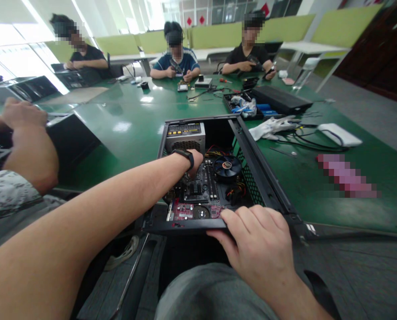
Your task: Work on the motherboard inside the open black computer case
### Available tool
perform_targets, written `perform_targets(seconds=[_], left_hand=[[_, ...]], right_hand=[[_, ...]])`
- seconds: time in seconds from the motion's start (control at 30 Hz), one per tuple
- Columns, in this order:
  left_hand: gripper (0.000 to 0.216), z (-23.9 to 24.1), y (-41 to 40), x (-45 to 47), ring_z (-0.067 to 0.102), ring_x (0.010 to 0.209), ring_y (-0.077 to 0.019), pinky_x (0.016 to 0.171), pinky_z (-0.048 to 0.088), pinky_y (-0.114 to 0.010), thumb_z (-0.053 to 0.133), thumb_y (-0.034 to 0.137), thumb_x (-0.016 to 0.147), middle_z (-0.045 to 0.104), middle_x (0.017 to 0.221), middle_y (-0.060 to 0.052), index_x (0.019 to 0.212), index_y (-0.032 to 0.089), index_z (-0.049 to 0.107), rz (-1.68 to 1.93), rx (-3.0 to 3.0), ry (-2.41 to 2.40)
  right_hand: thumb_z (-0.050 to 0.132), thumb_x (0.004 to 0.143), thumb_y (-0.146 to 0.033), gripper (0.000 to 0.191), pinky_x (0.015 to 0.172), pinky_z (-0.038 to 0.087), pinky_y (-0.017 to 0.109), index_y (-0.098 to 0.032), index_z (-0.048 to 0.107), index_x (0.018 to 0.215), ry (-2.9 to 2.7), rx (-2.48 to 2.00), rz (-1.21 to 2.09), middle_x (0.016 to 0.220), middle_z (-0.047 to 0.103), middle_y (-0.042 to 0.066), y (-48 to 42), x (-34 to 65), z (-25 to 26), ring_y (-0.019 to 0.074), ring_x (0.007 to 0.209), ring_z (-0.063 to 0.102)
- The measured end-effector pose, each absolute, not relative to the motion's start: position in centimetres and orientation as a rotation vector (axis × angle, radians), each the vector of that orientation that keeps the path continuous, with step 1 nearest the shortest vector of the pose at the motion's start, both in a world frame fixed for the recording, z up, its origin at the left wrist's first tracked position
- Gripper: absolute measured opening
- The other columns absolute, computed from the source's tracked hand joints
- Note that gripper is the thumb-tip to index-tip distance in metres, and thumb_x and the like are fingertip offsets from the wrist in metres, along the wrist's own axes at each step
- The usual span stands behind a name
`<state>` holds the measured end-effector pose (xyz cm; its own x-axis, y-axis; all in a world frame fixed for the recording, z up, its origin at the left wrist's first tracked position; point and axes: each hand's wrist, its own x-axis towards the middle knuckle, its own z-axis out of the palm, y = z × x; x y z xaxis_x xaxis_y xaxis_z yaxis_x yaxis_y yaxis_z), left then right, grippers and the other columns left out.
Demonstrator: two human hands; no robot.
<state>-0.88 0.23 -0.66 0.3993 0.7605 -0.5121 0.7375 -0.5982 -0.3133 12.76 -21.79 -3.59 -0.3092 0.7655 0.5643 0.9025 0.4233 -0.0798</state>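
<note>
An open black computer case (265, 173) lies on its side at the table's near edge. My left hand (196, 162), with a black wristband, reaches down inside it beside the power supply (185, 138), over the upper part of the motherboard (196, 191). Its fingertips are hidden, so whatever they touch does not show. My right hand (258, 235) is closed round the case's near rim, thumb below and fingers on top. A round black fan (227, 166) sits right of the board, with loose cables (236, 192) near it.
On the green table (125, 120) lie white gloves (273, 127), a white box with a cable (340, 134) and a tool tray (245, 106). Close on my left, a co-worker's arm (32, 138) is over another case (72, 140). Several people sit across the table.
</note>
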Motion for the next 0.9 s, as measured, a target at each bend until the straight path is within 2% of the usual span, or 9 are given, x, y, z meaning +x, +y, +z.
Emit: perform_targets(seconds=[0.47, 0.7, 0.9], left_hand=[[0.054, -1.45, 0.90, -1.29, 0.069, 0.100, -0.0272, 0.083, 0.054, -0.027, 0.084, 0.032, 0.060, 0.075, 0.110, -0.016, 0.110, 0.013, 0.076, 0.912, -2.621, -1.426], [0.051, -1.41, 0.85, -1.06, 0.070, 0.099, -0.0296, 0.087, 0.054, -0.030, 0.088, 0.028, 0.053, 0.076, 0.106, -0.017, 0.099, 0.010, 0.078, 0.916, -2.664, -1.434], [0.051, -1.14, 0.55, -0.92, 0.070, 0.102, -0.0277, 0.085, 0.054, -0.026, 0.086, 0.029, 0.058, 0.076, 0.108, -0.015, 0.105, 0.013, 0.077, 0.961, -2.630, -1.401]], right_hand=[[0.059, 0.093, -0.045, 0.023, 0.073, 0.025, 0.037, -0.023, 0.062, 0.092, -2.153, -1.405, -0.344, 0.074, 0.053, 0.001, -21.87, 12.87, -3.47, 0.0195, 0.076, 0.040], [0.059, 0.093, -0.046, 0.023, 0.073, 0.025, 0.037, -0.023, 0.061, 0.092, -2.158, -1.398, -0.343, 0.074, 0.053, 0.001, -21.78, 12.82, -3.52, 0.0199, 0.076, 0.040], [0.059, 0.093, -0.045, 0.023, 0.074, 0.025, 0.037, -0.023, 0.061, 0.092, -2.158, -1.405, -0.343, 0.074, 0.053, 0.001, -21.77, 12.76, -3.61, 0.0198, 0.076, 0.040]])
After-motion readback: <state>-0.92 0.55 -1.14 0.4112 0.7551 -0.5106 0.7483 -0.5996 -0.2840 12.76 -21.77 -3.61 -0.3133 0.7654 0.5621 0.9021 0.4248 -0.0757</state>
